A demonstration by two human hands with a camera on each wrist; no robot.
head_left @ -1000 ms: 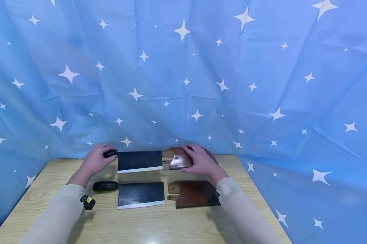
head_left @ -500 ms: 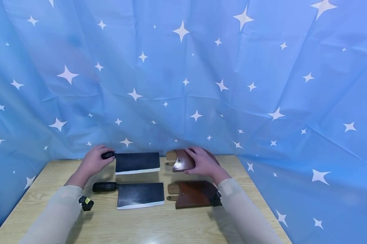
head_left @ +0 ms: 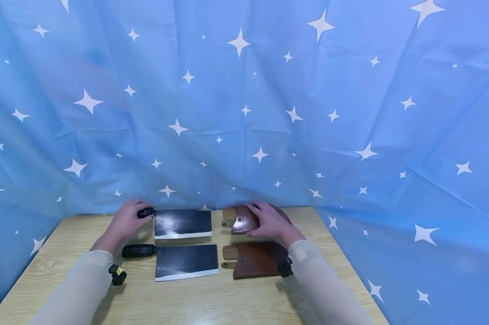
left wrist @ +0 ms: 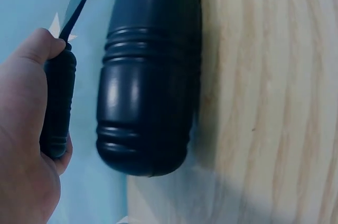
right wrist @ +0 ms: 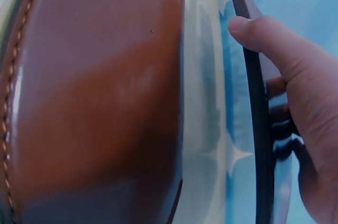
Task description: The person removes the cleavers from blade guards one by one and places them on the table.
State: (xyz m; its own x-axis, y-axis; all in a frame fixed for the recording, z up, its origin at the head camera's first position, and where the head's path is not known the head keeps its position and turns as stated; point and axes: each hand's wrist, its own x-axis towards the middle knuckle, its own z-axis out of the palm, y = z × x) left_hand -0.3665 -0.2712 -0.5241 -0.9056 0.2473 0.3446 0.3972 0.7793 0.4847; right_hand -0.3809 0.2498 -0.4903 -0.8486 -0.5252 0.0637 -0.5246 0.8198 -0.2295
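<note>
My left hand (head_left: 127, 220) grips the black ribbed handle of the far cleaver (head_left: 182, 223), whose dark blade with a bright edge points right. In the left wrist view, thumb and fingers wrap that handle (left wrist: 59, 102). My right hand (head_left: 272, 223) holds the far brown leather blade sheath (head_left: 242, 220), its snap tabs facing the cleaver. Seen edge-on in the right wrist view, this sheath (right wrist: 259, 129) sits between thumb and fingers. A gap separates blade and sheath. Below them lie a second cleaver (head_left: 186, 262) and a second leather sheath (head_left: 257, 260), neither held.
The wooden table (head_left: 196, 300) ends at a blue star-patterned curtain (head_left: 244, 135) just behind the far cleaver and sheath. The near cleaver's handle (left wrist: 150, 76) looms close to the left wrist. A black wrist camera (head_left: 117, 274) sits on the left sleeve.
The far cleaver has pulled left, apart from the sheath it met a second ago. Both held things have come lower and nearer the front pair, which stays put. The head view tilts slightly.
</note>
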